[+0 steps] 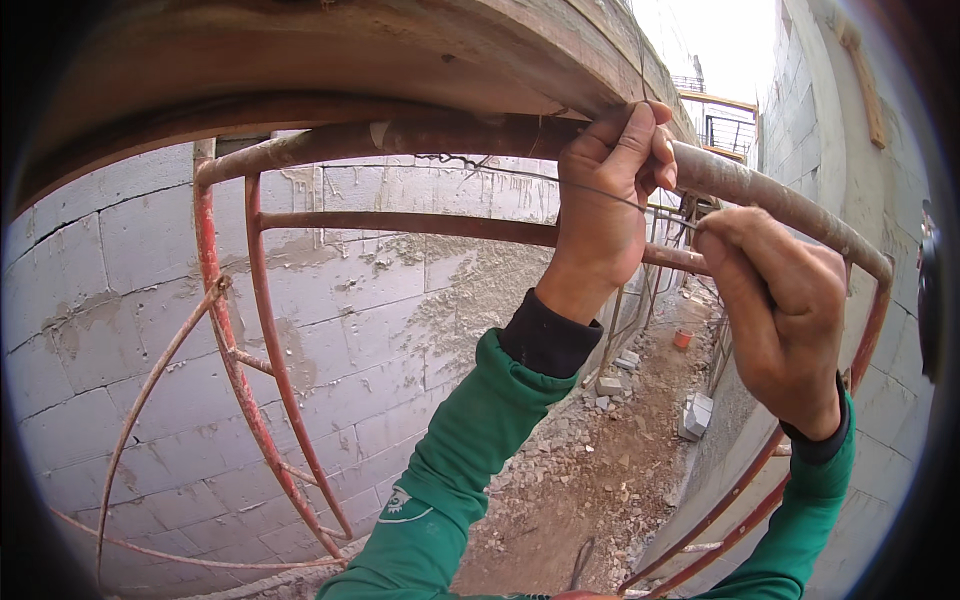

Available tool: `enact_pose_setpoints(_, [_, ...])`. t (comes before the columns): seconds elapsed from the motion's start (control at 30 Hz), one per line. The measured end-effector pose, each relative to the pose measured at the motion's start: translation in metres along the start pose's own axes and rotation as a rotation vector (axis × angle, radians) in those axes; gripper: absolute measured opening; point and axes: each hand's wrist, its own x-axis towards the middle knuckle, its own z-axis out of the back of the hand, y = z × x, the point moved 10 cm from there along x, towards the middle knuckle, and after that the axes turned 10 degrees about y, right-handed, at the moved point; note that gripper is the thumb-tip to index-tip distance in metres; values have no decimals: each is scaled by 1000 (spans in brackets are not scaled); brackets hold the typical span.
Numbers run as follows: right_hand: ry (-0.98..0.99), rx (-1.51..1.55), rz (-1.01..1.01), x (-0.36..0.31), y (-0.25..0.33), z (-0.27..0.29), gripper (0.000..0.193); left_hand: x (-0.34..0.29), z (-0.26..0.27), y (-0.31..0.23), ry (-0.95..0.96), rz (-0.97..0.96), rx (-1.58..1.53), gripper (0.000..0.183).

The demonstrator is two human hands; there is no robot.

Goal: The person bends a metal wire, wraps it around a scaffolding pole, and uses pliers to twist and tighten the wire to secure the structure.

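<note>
A thin dark tie wire [530, 174] runs across in front of the scaffold's brown top pipe [460, 136], with a twisted stretch at its left end. My left hand [615, 190] is raised to the pipe, its thumb and fingers pinched on a thin wire that rises past the timber beam [520, 50]. Lower and to the right, my right hand [780, 300] is closed on the wire's other end, thumb against forefinger. Whether both hands hold one and the same wire is hidden by the left fingers.
Red scaffold frame legs [222, 330] stand at left, beside a block wall [150, 330]. A second wall [880, 330] rises on the right. Far below, rubble and a pale block [695, 416] lie on the dirt passage [560, 500], with an orange bucket [683, 339] further off.
</note>
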Motion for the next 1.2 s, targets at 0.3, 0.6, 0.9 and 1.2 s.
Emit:
enact_pose_setpoints(0.3, [-49,-292,79,50,-39,26,20,-11,17,-11,-52,4,230,19])
enact_pose_setpoints(0.6, [-91,-504,148,54,-73,10,24,-21,13,-26,-85,108,354,18])
enact_pose_setpoints(0.9, [-221,-139,-73,52,-110,1,24,-27,5,-30,-104,308,94,20])
enact_pose_setpoints(1.2, [-214,-50,-128,51,-124,-16,20,-29,-2,-35,-117,415,-42,18])
